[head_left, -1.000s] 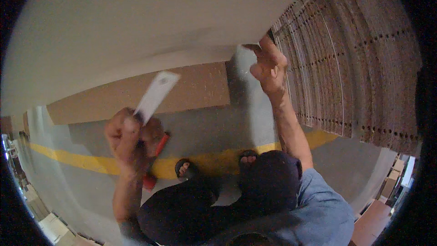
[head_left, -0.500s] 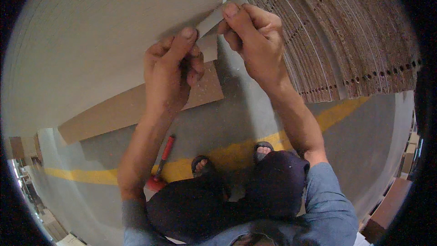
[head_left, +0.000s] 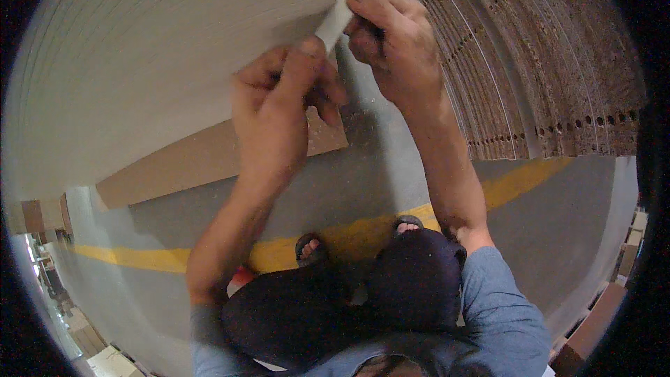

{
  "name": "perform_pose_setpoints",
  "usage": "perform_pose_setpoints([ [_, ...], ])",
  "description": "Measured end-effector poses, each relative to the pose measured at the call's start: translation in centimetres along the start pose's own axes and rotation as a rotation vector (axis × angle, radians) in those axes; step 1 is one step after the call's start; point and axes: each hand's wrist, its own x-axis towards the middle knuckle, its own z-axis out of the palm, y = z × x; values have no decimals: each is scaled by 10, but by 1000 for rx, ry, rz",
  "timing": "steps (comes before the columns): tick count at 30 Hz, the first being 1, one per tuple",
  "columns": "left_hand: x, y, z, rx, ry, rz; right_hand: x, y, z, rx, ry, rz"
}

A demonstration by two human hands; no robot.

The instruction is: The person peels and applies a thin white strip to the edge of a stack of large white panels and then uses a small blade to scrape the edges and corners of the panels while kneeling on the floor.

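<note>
A narrow whitish strip (head_left: 335,22), perhaps tape or paper, is stretched between my two hands. My left hand (head_left: 278,101) pinches its lower end between thumb and fingers. At the upper end, my right hand (head_left: 401,49) grips it with the thumb on top. Both hands are held close to the right edge of a tall pale stack of sheets (head_left: 160,63). Below the strip, a brown cardboard sheet (head_left: 174,166) juts out from under that stack. Whether the strip touches the stack I cannot tell.
On the right rises a stack of brown corrugated cardboard (head_left: 530,63) with rows of small holes. A gap of grey floor (head_left: 377,160) lies between the stacks, crossed by a yellow line (head_left: 139,258). A red object (head_left: 242,277) is mostly hidden by my left forearm.
My left hand has moved up and to the right, nearer my right hand. The strip now stands more upright. The red-handled tool on the floor has become mostly covered by my forearm.
</note>
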Motion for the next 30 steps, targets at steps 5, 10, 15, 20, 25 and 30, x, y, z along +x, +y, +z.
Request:
perform_pose_setpoints([
  [5, 0, -61, -22, 48, 83, -193, -26, 83, -18, -105, -5, 164],
  [10, 4, -30, -43, 130, -23, -168, -28, 46, 5, 68, 76, 154],
  [15, 24, 1, -36, 156, -12, -33, -16, 29, 18, -3, 108, 34],
  [20, -9, -83, -60, 229, 213, -357, -52, 155, -5, -36, -8, 266],
  [25, -75, -111, -103, 115, 511, -418, -63, 149, 17, -201, 166, -101],
  [30, -75, -94, -113, 128, 459, -325, 15, 120, 28, -432, 256, -549],
])
